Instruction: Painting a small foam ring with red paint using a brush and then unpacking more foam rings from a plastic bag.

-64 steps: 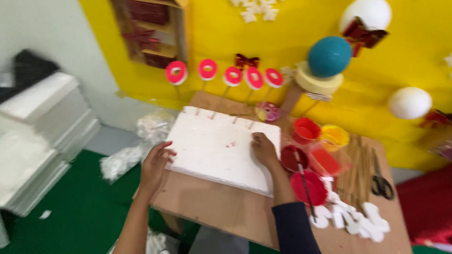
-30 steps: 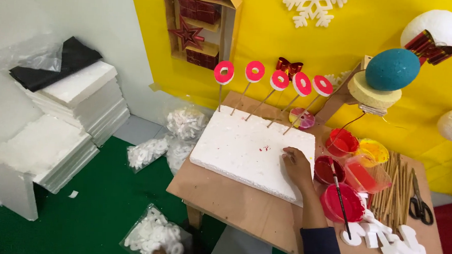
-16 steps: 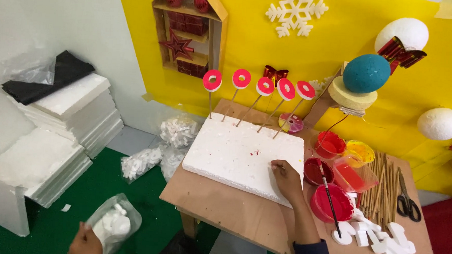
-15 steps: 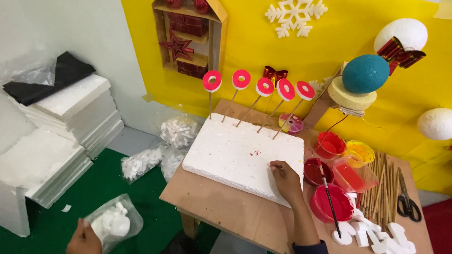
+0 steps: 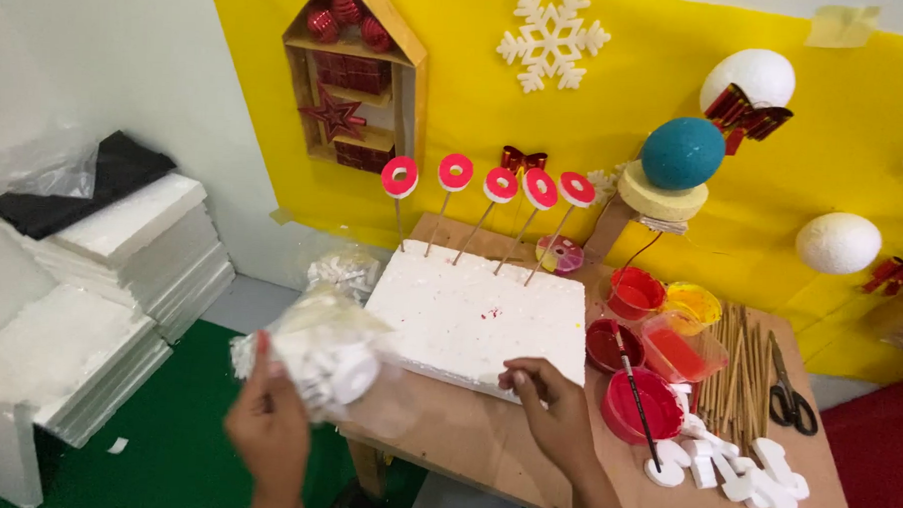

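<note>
Left hand (image 5: 270, 428) is raised at the tabletop's (image 5: 465, 445) near-left edge, fingers closed around a clear plastic bag (image 5: 328, 355) of white foam pieces, lifted and blurred. Right hand (image 5: 551, 413) reaches in from below, wrist low, fingers curled with the tips pressed on the front edge of the white foam board (image 5: 479, 320). Just to its right sit red paint bowls (image 5: 641, 403) with a brush (image 5: 637, 396).

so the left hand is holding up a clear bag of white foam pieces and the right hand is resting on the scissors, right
Not quite. In the head view the right hand rests at the near edge of the white foam board, not the scissors. The left hand does hold the clear bag of white foam pieces.
</note>
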